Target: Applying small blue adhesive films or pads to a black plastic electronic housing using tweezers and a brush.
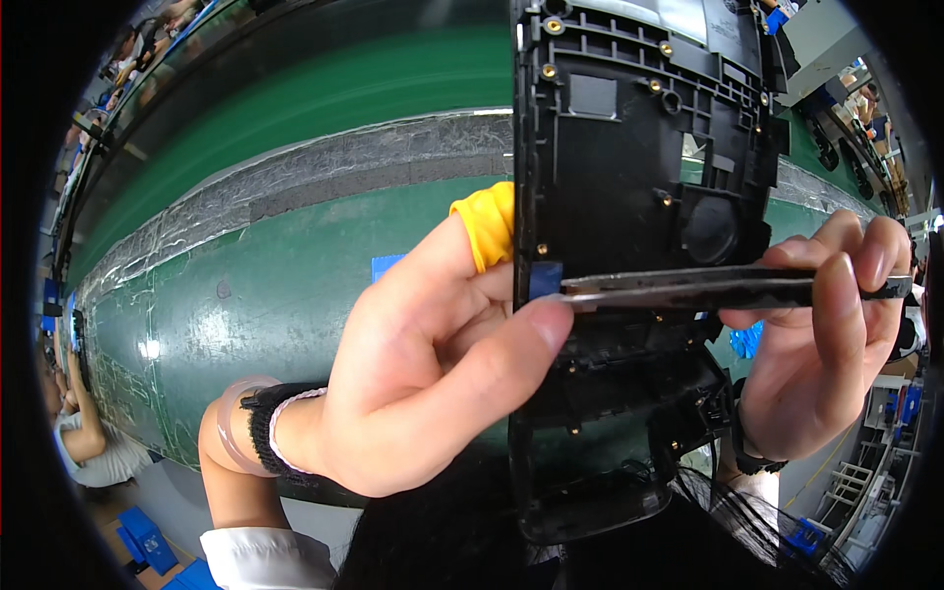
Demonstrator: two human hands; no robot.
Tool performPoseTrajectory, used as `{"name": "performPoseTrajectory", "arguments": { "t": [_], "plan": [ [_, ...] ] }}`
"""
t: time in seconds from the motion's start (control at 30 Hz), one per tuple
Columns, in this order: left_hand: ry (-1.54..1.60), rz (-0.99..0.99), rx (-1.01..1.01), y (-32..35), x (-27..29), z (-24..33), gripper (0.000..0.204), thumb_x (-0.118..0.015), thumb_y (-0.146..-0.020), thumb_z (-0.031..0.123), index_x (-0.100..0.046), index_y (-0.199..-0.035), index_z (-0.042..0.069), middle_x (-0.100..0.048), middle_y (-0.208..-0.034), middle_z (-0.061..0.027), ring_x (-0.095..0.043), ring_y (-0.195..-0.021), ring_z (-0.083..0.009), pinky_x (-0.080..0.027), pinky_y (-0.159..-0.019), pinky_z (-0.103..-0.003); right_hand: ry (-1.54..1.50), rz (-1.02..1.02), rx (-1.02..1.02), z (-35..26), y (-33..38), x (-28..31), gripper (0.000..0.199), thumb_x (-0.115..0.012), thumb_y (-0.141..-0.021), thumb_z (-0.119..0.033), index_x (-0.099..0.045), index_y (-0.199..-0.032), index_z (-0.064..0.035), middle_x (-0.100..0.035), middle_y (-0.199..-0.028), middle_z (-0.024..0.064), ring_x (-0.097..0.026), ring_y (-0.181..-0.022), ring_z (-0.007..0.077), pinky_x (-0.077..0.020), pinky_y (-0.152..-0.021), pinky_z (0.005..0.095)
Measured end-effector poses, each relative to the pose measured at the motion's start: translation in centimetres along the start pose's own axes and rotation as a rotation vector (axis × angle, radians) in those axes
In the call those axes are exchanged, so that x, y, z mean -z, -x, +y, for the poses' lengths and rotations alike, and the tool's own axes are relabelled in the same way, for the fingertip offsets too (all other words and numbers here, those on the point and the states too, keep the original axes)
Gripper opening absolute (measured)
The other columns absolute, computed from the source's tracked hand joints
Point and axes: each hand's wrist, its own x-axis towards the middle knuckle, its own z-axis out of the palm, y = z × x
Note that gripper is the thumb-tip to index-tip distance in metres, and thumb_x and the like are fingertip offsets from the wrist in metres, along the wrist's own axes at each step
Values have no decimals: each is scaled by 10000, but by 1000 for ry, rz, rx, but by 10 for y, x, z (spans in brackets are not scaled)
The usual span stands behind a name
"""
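Note:
An upright black plastic housing [634,192] with ribs and small brass inserts rises in front of me. My left hand [403,364] is closed on its left edge, thumb in front, and a yellow finger cot [487,226] covers one fingertip. Between the fingers of my right hand [831,334] is a pair of dark tweezers [718,287], lying level across the housing. Their tips reach a small blue piece [546,278] at the housing's left edge, close to my left thumb. Whether the tips pinch that piece I cannot tell.
A green work surface [187,295] spreads behind my hands, with a grey taped strip [324,172] along its far side and a green belt [393,74] beyond. A co-worker's arm [87,398] shows at far left. Blue bins [143,536] stand at lower left.

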Motion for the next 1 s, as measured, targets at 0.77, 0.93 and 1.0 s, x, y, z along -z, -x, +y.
{"name": "performPoseTrajectory", "arguments": {
  "t": [0.77,0.93,1.0],
  "plan": [
    [134,-7,-123,-10,3,-8,338,-291,-743,76,-255,-1056,-47,-401,-997,-183,-440,-890,-227,-358,-762,-313,4,-211,-74,10,-16,38,184,-477,-704,-97,-348,-812,-23,-494,-791,140,-488,-736,152,-373,-643,215],
    [-77,-100,-282,-11,13,-7,360,-328,-723,16,-251,-1068,-56,-401,-1005,-159,-434,-892,-200,-349,-748,-280,201,-156,17,-3,-14,28,185,-493,-691,-82,-357,-800,-20,-511,-766,152,-499,-708,151,-368,-646,191],
    [-94,-103,-316,-12,15,-7,369,-339,-717,-4,-253,-1071,-60,-425,-976,-146,-447,-867,-181,-362,-714,-252,217,-168,9,-6,-15,28,187,-497,-688,-78,-356,-795,-20,-512,-765,152,-502,-713,155,-376,-642,194]
  ]
}}
